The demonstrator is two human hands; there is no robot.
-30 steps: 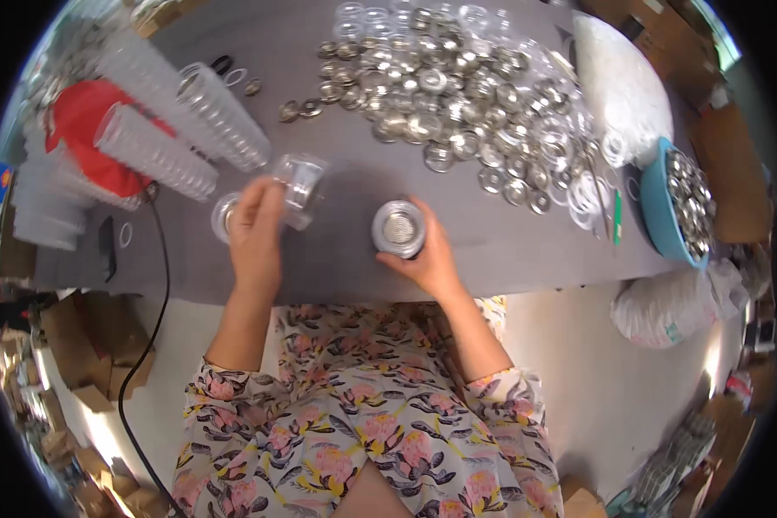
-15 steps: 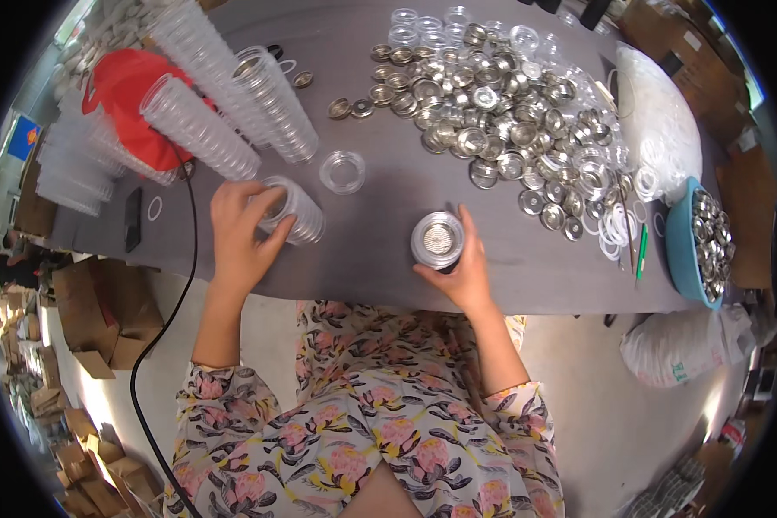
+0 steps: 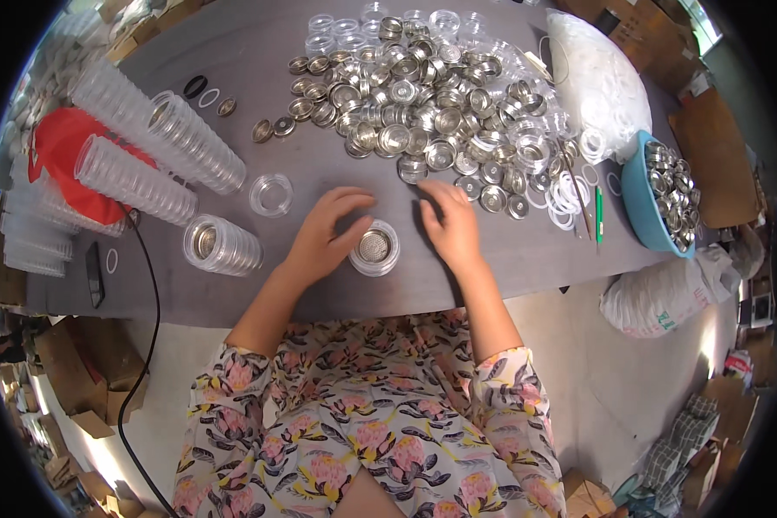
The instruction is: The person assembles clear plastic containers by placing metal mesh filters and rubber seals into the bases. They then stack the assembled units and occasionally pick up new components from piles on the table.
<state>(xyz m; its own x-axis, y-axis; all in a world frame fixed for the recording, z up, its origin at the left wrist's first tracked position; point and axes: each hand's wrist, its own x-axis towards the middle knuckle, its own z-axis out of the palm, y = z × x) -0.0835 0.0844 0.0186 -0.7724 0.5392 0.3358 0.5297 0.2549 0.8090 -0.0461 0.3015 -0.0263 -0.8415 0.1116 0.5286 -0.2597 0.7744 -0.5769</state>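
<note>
A round clear plastic container (image 3: pixel 385 267) with a metal mesh disc (image 3: pixel 374 246) inside stands near the table's front edge. My left hand (image 3: pixel 326 235) is beside its left rim, fingers extended and thumb apart; whether the thumb touches the rim I cannot tell. To the right of the container, my right hand (image 3: pixel 451 226) is open with nothing in it, its fingertips near the edge of a heap of round metal caps (image 3: pixel 440 155). Left of my left hand lies a short leaning stack of clear containers (image 3: pixel 237 249), a mesh disc showing at its end. A single clear ring-shaped piece (image 3: pixel 271 196) lies behind it.
Tall leaning stacks of clear containers (image 3: pixel 138 181) and a red bag (image 3: pixel 82 164) crowd the left side. A phone (image 3: pixel 94 274) and black cable (image 3: pixel 154 319) are nearby. At right are white rings (image 3: pixel 565 203), a green pen (image 3: pixel 599 216), a blue basin (image 3: pixel 643 203) and a plastic bag (image 3: pixel 609 86).
My right hand has let go of the clear container and moved toward the metal heap. My left hand has left the short stack and come beside the container. The whole view has shifted.
</note>
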